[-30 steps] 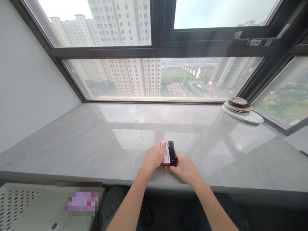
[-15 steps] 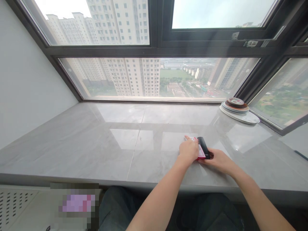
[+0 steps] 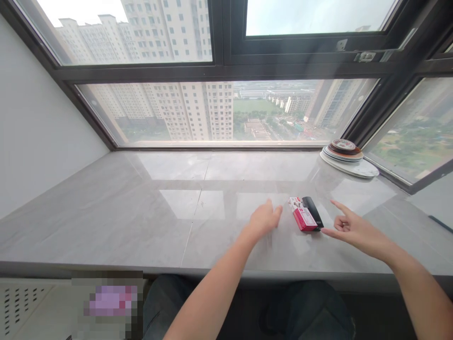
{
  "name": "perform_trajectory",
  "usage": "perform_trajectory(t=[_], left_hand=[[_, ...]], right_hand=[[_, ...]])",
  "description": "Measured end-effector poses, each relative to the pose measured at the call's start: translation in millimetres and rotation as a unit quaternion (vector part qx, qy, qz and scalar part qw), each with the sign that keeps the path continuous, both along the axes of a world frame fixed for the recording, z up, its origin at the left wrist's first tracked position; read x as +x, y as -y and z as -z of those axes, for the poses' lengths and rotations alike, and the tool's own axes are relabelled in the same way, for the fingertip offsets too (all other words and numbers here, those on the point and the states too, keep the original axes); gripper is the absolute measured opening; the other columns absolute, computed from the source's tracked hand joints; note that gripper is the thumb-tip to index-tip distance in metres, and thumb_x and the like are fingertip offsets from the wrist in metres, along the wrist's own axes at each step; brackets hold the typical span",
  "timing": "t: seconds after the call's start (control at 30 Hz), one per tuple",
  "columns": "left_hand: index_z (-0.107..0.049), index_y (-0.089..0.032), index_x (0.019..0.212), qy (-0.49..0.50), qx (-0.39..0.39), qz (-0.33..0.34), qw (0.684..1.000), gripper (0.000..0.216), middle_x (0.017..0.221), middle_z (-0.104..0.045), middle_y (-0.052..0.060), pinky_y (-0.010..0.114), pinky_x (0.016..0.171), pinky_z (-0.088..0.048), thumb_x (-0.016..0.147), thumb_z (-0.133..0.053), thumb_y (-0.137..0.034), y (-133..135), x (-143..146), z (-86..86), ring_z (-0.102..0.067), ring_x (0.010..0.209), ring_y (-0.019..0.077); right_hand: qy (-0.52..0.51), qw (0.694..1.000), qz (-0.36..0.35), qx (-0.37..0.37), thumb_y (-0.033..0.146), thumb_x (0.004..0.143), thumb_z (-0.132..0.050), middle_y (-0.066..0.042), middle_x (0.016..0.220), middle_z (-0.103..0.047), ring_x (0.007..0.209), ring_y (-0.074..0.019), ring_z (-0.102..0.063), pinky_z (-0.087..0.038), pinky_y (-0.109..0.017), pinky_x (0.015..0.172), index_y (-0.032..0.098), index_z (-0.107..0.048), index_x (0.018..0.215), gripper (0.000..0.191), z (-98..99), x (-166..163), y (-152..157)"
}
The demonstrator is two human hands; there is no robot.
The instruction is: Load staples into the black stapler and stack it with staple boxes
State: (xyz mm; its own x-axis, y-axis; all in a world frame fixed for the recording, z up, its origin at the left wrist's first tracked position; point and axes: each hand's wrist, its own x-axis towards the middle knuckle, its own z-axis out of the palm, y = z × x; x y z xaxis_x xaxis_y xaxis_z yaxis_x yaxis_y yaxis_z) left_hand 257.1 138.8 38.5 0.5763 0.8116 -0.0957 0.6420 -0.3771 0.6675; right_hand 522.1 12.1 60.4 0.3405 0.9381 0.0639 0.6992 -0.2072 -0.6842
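Observation:
A small red and white box (image 3: 302, 216) lies on the grey marble sill (image 3: 141, 217), with a black oblong object (image 3: 313, 212) pressed against its right side. My left hand (image 3: 264, 220) hovers just left of the box with fingers loosely spread, holding nothing. My right hand (image 3: 350, 229) is just right of the black object, index finger and thumb stretched out, the other fingers curled, empty. Neither hand touches the two items.
A stack of round plates (image 3: 347, 158) sits in the far right corner by the dark window frame (image 3: 219, 71). A white perforated panel (image 3: 21, 302) lies below the sill at lower left. My dark-trousered knees (image 3: 247, 311) are under the front edge.
Both hands slid the box and the black object to the right along the sill, then let go and drew apart, the left leftward, the right rightward.

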Motion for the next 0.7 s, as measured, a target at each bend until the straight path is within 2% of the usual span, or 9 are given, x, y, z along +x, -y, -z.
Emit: perform_trajectory(t=[0.07,0.13,0.2,0.27,0.3,0.37,0.43,0.53,0.7], left_hand=[[-0.047,-0.016,0.152,0.01,0.031,-0.025,0.999,0.057,0.115,-0.076,0.012,0.035,0.099,-0.05,0.108,-0.024,-0.045,3.8,-50.4,-0.5,-0.068,0.114,0.0243],[-0.056,-0.022,0.143,0.017,0.064,-0.048,0.997,0.05,0.133,-0.069,0.01,0.037,0.11,-0.044,0.108,-0.026,-0.04,9.3,-100.3,1.6,-0.06,0.127,0.0238],[-0.06,-0.025,0.14,-0.003,0.137,-0.077,0.988,0.045,0.142,-0.063,0.007,0.041,0.117,-0.038,0.107,-0.032,-0.037,15.2,-142.3,7.8,-0.053,0.137,0.0242],[-0.056,-0.027,0.144,-0.059,0.205,-0.096,0.972,0.045,0.153,-0.054,0.005,0.044,0.122,-0.032,0.106,-0.036,-0.038,20.8,-171.6,17.5,-0.043,0.146,0.0247],[-0.052,-0.028,0.149,-0.086,0.227,-0.095,0.966,0.047,0.159,-0.048,0.004,0.045,0.125,-0.029,0.106,-0.036,-0.039,23.3,-181.1,22.8,-0.037,0.151,0.0247],[-0.04,-0.028,0.158,-0.124,0.247,-0.085,0.957,0.054,0.168,-0.035,0.003,0.046,0.128,-0.021,0.106,-0.034,-0.041,28.1,-191.5,32.2,-0.025,0.157,0.0243],[-0.031,-0.028,0.163,-0.14,0.255,-0.08,0.953,0.06,0.171,-0.026,0.002,0.048,0.13,-0.015,0.105,-0.035,-0.046,32.1,-194.0,38.0,-0.016,0.16,0.0246],[-0.027,-0.028,0.164,-0.142,0.259,-0.078,0.952,0.068,0.172,-0.023,0.002,0.049,0.13,-0.013,0.102,-0.042,-0.053,35.6,-193.1,39.4,-0.013,0.161,0.026],[-0.027,-0.028,0.164,-0.131,0.262,-0.082,0.953,0.069,0.172,-0.023,0.002,0.049,0.131,-0.014,0.102,-0.041,-0.055,36.9,-193.5,36.8,-0.014,0.161,0.0256]], right_hand=[[-0.042,0.998,-0.017,0.036,0.065,0.087,-0.066,0.007,0.061,-0.05,0.053,-0.0158,-0.049,-0.044,-0.029,0.054,0.026,-0.04,0.158,0.085,-11.7,-25.2,8.9],[-0.059,0.995,-0.054,0.051,0.064,0.095,-0.053,0.0,0.069,-0.059,0.06,-0.0188,-0.056,-0.048,-0.031,0.058,0.026,-0.047,0.154,0.07,-13.3,-69.6,8.3],[-0.038,0.991,-0.126,0.03,0.059,0.098,-0.049,-0.008,0.104,-0.072,0.092,-0.0252,-0.068,-0.056,-0.037,0.079,0.029,-0.053,0.15,0.061,-3.1,-123.9,-2.4],[0.035,0.983,-0.176,0.034,0.055,0.099,-0.047,-0.008,0.145,-0.061,0.133,-0.0302,-0.055,-0.05,-0.044,0.104,0.032,-0.05,0.154,0.059,15.7,-174.0,-18.9],[0.08,0.978,-0.187,0.037,0.054,0.1,-0.045,-0.006,0.157,-0.05,0.146,-0.0304,-0.042,-0.04,-0.048,0.116,0.032,-0.044,0.158,0.062,26.4,-193.9,-27.3],[0.161,0.969,-0.185,0.017,0.05,0.104,-0.038,-0.004,0.168,-0.034,0.157,-0.0285,-0.024,-0.023,-0.052,0.126,0.03,-0.035,0.163,0.063,46.5,-221.0,-41.1],[0.224,0.961,-0.162,0.003,0.048,0.106,-0.031,-0.003,0.171,-0.025,0.159,-0.0285,-0.016,-0.013,-0.054,0.128,0.029,-0.031,0.165,0.061,61.4,-233.7,-48.1],[0.271,0.952,-0.144,0.001,0.046,0.108,-0.026,-0.001,0.173,-0.018,0.16,-0.0284,-0.012,-0.01,-0.055,0.127,0.031,-0.027,0.166,0.06,72.1,-237.9,-47.8],[0.282,0.948,-0.146,0.001,0.047,0.108,-0.025,0.001,0.173,-0.017,0.16,-0.0269,-0.012,-0.012,-0.054,0.127,0.032,-0.024,0.166,0.06,73.0,-236.4,-43.0]])
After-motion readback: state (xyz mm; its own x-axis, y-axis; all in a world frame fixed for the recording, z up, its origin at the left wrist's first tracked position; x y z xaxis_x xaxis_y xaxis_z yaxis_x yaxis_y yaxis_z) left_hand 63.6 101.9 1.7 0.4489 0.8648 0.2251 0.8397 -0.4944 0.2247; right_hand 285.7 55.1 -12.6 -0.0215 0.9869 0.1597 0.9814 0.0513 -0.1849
